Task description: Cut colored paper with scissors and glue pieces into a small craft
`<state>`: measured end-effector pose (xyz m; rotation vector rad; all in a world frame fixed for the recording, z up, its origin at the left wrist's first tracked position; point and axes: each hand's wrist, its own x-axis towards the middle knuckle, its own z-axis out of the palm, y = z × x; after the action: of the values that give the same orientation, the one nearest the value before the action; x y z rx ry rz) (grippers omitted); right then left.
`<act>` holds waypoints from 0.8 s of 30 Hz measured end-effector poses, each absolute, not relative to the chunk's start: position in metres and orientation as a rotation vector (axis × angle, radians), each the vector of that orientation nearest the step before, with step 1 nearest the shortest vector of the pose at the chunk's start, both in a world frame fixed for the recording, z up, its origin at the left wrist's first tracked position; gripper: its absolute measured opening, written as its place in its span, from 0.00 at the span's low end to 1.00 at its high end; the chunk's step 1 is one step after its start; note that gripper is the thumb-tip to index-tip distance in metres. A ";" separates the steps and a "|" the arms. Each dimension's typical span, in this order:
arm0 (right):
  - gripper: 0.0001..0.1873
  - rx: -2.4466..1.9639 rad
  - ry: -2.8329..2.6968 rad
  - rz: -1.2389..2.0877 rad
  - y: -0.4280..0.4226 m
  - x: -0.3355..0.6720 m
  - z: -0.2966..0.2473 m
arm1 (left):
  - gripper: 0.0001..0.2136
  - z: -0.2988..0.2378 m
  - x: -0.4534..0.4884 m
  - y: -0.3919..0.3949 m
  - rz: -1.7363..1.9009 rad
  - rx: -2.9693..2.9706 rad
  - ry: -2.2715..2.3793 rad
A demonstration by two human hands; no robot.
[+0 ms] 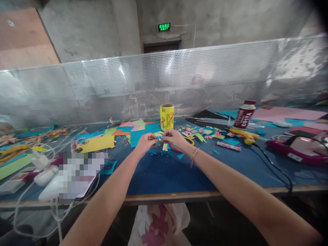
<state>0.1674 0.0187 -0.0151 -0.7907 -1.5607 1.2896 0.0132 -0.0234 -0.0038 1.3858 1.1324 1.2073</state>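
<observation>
Both hands meet above the middle of the blue table [169,177]. My left hand [146,142] pinches with thumb and forefinger at a small piece of blue and pale yellow cut paper [160,137]. From the other side, the closed fingers of my right hand [175,139] grip the same small piece; its exact shape is too small to make out. Just behind the fingers stands a yellow roll of tape or film [167,117], upright. A pale yellow paper strip [165,147] and blue scraps [156,152] lie below the hands. Scissors with yellow and red handles [189,140] are partly hidden by my right hand.
Colored paper sheets [99,143] and a white power strip with cables [48,184] lie left. To the right are cut paper pieces [205,133], a yellow glue gun [244,136] with a black cord, a Costa bottle [245,114] and a purple case [297,152]. A perforated metal screen [115,89] stands behind.
</observation>
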 end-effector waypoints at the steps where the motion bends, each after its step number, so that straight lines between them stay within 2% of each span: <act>1: 0.16 -0.794 -1.556 1.286 0.018 0.167 -0.015 | 0.04 -0.003 0.013 -0.024 1.200 1.389 1.138; 16: 0.14 -0.815 -1.632 1.220 0.018 0.167 -0.015 | 0.08 -0.010 0.012 -0.017 1.175 1.427 1.107; 24: 0.09 -0.822 -1.747 1.081 0.019 0.168 -0.016 | 0.09 -0.011 0.011 -0.018 1.167 1.574 1.152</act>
<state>0.1678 0.0190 -0.0159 -0.8225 -1.7472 1.0812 0.0107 -0.0179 -0.0107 1.5740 1.1518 1.1669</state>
